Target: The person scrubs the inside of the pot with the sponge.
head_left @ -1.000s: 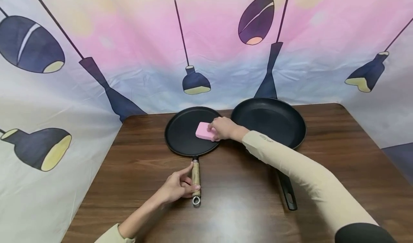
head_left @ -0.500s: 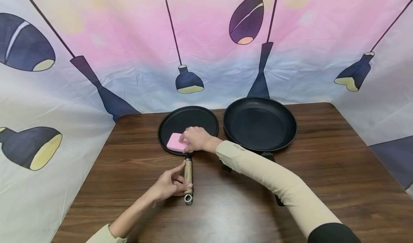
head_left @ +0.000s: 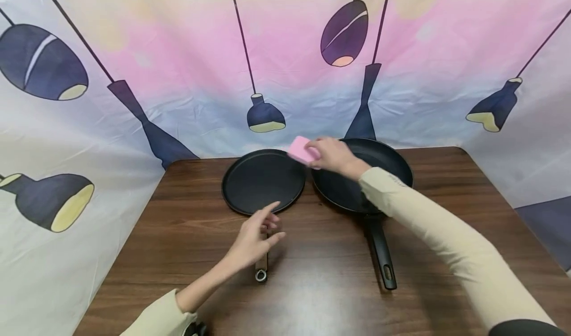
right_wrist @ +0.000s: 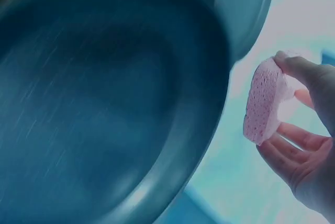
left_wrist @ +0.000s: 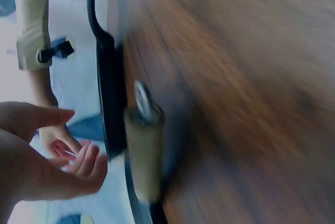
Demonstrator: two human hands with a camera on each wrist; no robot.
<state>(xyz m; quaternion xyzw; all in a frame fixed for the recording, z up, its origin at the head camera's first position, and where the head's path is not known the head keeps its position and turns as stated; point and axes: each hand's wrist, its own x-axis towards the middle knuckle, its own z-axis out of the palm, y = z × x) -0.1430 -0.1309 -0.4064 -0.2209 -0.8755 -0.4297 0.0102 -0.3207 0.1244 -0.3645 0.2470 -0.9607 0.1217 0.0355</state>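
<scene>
Left grip [head_left: 253,239] off the wooden handle [left_wrist: 144,156] now; sponge [head_left: 302,150] aloft

In the head view, the wooden handle [head_left: 261,263] is partly hidden and the sponge [head_left: 301,150] blurred.

place: makeshift staged set | signs: lamp-print cloth backdrop [head_left: 187,53], wooden table [head_left: 312,299]

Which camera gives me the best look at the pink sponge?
The right wrist view: the pink sponge shows close up, its pores visible, held in the right hand. The head view shows it smaller, partly covered by that hand; in the left wrist view I can't clearly make it out.
</scene>
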